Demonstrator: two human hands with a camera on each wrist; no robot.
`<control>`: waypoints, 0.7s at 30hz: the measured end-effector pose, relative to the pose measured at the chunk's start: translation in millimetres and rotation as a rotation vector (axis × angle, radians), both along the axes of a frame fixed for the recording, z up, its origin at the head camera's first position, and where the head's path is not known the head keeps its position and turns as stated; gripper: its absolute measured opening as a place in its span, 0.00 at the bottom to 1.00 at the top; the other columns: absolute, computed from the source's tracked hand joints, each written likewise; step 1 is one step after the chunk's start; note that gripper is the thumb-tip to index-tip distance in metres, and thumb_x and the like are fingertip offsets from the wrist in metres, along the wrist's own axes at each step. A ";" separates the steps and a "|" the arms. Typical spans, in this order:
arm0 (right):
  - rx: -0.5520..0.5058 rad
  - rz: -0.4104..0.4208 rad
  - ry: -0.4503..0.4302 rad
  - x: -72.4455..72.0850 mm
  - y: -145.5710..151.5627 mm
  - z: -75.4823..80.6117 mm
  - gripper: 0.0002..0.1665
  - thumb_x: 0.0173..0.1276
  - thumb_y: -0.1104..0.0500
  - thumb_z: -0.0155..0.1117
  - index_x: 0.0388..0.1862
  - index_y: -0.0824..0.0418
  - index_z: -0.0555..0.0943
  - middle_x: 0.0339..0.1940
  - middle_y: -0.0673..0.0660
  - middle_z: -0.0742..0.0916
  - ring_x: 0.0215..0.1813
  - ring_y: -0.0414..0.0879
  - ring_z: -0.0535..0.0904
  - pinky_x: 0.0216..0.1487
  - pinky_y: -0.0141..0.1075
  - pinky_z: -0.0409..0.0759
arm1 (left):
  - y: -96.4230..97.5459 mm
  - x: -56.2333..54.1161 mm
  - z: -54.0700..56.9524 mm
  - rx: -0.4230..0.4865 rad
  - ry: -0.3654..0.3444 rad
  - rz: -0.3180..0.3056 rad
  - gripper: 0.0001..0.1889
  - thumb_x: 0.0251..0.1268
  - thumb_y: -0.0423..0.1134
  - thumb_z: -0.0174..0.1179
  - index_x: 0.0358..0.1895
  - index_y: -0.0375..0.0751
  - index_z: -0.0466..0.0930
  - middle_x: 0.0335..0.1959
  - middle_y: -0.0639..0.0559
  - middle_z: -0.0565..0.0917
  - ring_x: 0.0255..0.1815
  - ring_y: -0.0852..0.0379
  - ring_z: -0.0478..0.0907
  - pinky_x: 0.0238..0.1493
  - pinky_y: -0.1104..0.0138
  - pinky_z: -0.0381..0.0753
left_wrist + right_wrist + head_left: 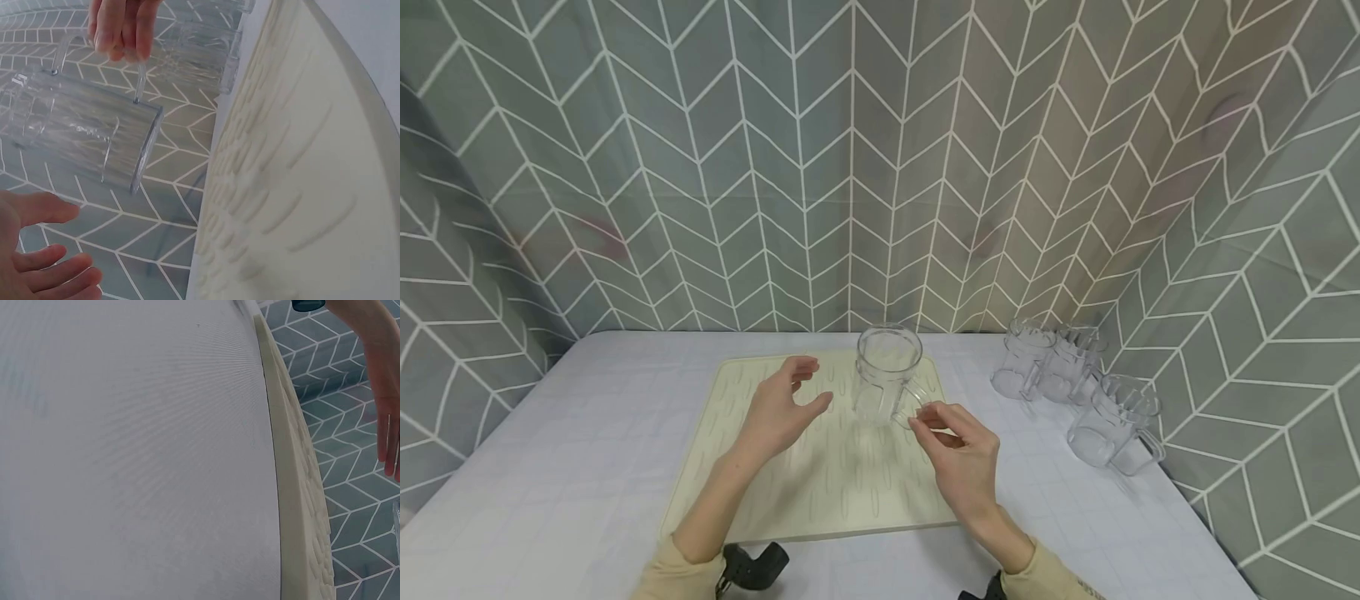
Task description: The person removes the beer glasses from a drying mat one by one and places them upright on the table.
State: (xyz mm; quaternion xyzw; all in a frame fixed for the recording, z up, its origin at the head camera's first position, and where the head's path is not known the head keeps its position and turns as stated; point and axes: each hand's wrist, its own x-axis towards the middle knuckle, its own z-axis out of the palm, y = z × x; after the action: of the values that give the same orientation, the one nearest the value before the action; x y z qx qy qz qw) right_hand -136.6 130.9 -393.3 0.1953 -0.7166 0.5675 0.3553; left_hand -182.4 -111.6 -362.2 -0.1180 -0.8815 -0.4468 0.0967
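A clear glass-like mug [887, 367] hangs upright over the pale ribbed mat [760, 492]. My right hand [962, 458] pinches its handle between thumb and fingers; the left wrist view also shows that hand [125, 28] on the handle of the mug [87, 125], with a gap between mug and mat. To the left of the mug my left hand [778, 412] holds its fingers and thumb apart, with nothing in them. Only a sliver of the mug's edge [397, 519] enters the right wrist view, below my left hand [384, 400].
Several similar clear mugs stand at the table's right side, one nearest [1112, 425] and others behind it [1022, 358]. A white cloth [587, 442] covers the table. A patterned curtain [820, 167] closes off the back and sides.
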 end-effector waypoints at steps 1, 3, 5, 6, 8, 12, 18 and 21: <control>0.002 -0.002 -0.001 0.2 -0.1 -0.2 0.09 0.56 0.72 0.75 0.36 0.65 0.87 0.31 0.61 0.88 0.35 0.40 0.87 0.35 0.28 0.88 | -1.8 -0.8 -1.1 -0.001 -0.003 0.006 0.28 0.64 0.36 0.66 0.66 0.32 0.69 0.63 0.37 0.78 0.67 0.41 0.74 0.71 0.52 0.74; 0.006 -0.004 -0.001 0.2 -0.3 -0.8 0.09 0.56 0.72 0.75 0.36 0.65 0.87 0.31 0.61 0.88 0.35 0.41 0.87 0.35 0.27 0.88 | -5.5 -2.4 -3.8 -0.005 -0.011 0.020 0.28 0.66 0.37 0.65 0.66 0.32 0.69 0.63 0.38 0.78 0.66 0.41 0.74 0.71 0.53 0.74; 0.010 -0.005 0.000 -0.1 -0.4 -1.5 0.09 0.56 0.72 0.75 0.36 0.65 0.87 0.31 0.61 0.88 0.34 0.41 0.88 0.35 0.27 0.88 | -9.7 -3.9 -6.5 -0.008 -0.020 0.030 0.27 0.66 0.37 0.63 0.66 0.32 0.69 0.62 0.38 0.79 0.66 0.42 0.74 0.71 0.53 0.74; 0.011 -0.007 0.000 -0.3 -0.3 -1.9 0.09 0.56 0.72 0.75 0.36 0.65 0.87 0.31 0.61 0.88 0.34 0.41 0.88 0.35 0.27 0.88 | -12.1 -4.6 -8.3 -0.010 -0.026 0.034 0.27 0.67 0.37 0.63 0.66 0.31 0.69 0.62 0.38 0.79 0.66 0.42 0.74 0.71 0.53 0.74; 0.013 -0.009 0.002 -0.8 -0.1 -2.7 0.09 0.56 0.72 0.75 0.36 0.65 0.87 0.31 0.61 0.88 0.34 0.41 0.88 0.35 0.27 0.88 | -17.4 -6.2 -11.9 -0.019 -0.038 0.044 0.26 0.68 0.38 0.62 0.66 0.31 0.69 0.62 0.38 0.79 0.66 0.42 0.74 0.70 0.53 0.74; 0.014 -0.016 0.007 -1.5 0.7 -4.4 0.10 0.56 0.72 0.75 0.37 0.65 0.87 0.31 0.61 0.89 0.34 0.40 0.88 0.34 0.26 0.87 | -29.3 -8.0 -18.3 -0.039 -0.064 0.060 0.26 0.69 0.38 0.61 0.66 0.30 0.68 0.62 0.36 0.78 0.65 0.40 0.74 0.70 0.51 0.75; 0.021 -0.030 0.002 -1.8 4.1 -6.5 0.10 0.56 0.71 0.75 0.37 0.63 0.87 0.31 0.60 0.89 0.33 0.40 0.88 0.33 0.25 0.87 | -45.2 -9.4 -25.2 -0.037 -0.092 0.080 0.26 0.70 0.38 0.59 0.65 0.28 0.68 0.62 0.32 0.77 0.66 0.37 0.73 0.70 0.49 0.73; 0.030 -0.036 -0.002 -1.5 5.4 -7.7 0.09 0.56 0.71 0.76 0.36 0.63 0.88 0.31 0.59 0.89 0.33 0.40 0.88 0.33 0.25 0.87 | -51.8 -8.5 -29.2 -0.038 -0.099 0.086 0.25 0.70 0.37 0.58 0.65 0.26 0.68 0.62 0.31 0.77 0.66 0.36 0.73 0.70 0.49 0.73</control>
State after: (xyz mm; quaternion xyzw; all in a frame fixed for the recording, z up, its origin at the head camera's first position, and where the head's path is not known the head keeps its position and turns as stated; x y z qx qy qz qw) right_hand -138.2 136.3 -401.0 0.1872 -0.7288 0.5505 0.3615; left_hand -190.8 -163.4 -391.4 -0.0594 -0.8977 -0.4309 0.0698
